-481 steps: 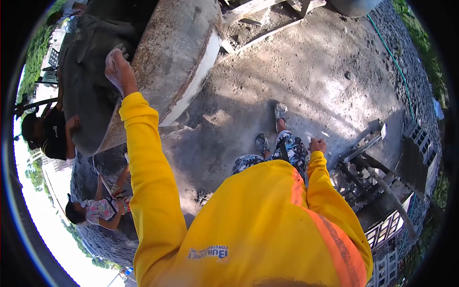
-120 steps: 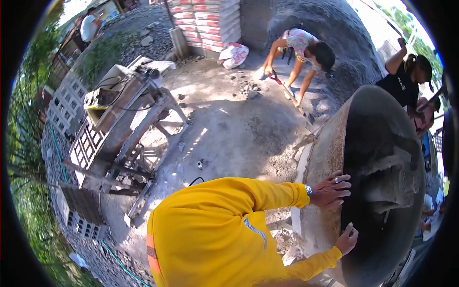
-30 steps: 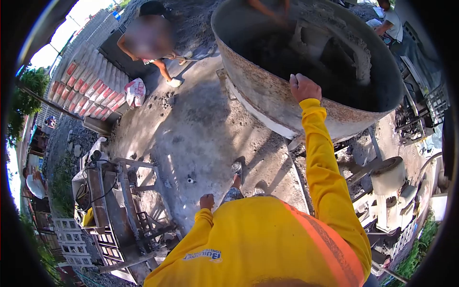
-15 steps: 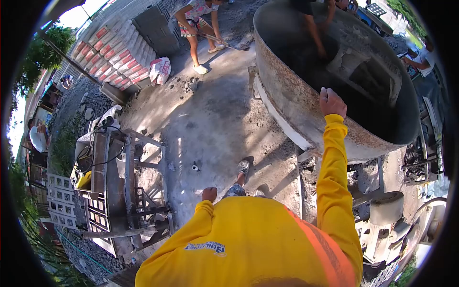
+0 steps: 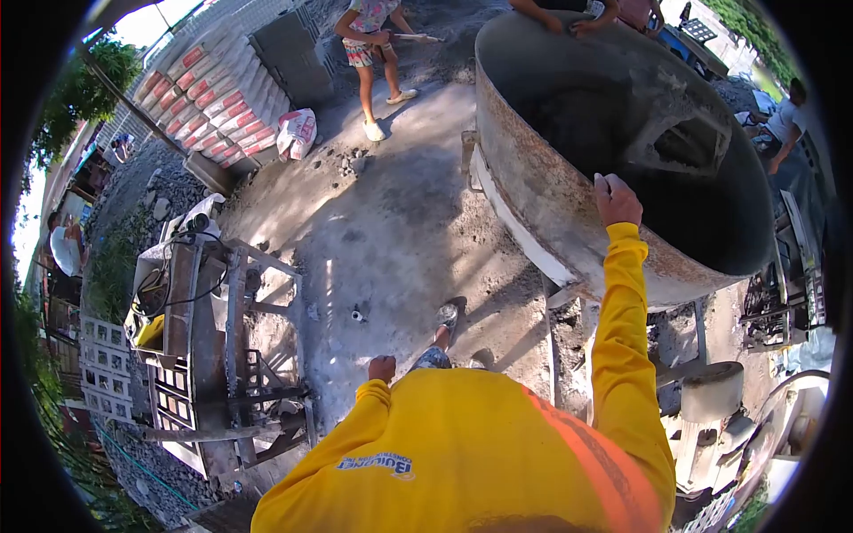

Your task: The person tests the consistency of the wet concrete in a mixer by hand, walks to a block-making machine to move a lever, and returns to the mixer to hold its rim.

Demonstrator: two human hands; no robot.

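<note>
A large round metal mixer drum (image 5: 542, 178) with a rusty outer wall stands at the right, and dark material lies inside it around a metal paddle frame (image 5: 691, 147). My right hand (image 5: 617, 200) is on the near rim of the drum, fingers curled over the edge. My left hand (image 5: 382, 368) hangs low by my left side with its fingers curled closed and no object visible in it. Across the drum, a co-worker's hands (image 5: 569, 25) rest at the far rim.
Stacked cement bags (image 5: 209, 107) and grey blocks (image 5: 291, 55) stand at the upper left. A person (image 5: 364, 40) holds a long tool near them. A metal-framed machine (image 5: 209, 329) is on the left. Another person (image 5: 784, 120) is at the far right.
The co-worker's arm has come up out of the drum to its far rim. The person near the bags has raised the tool off the ground. My hands have stayed in nearly the same places.
</note>
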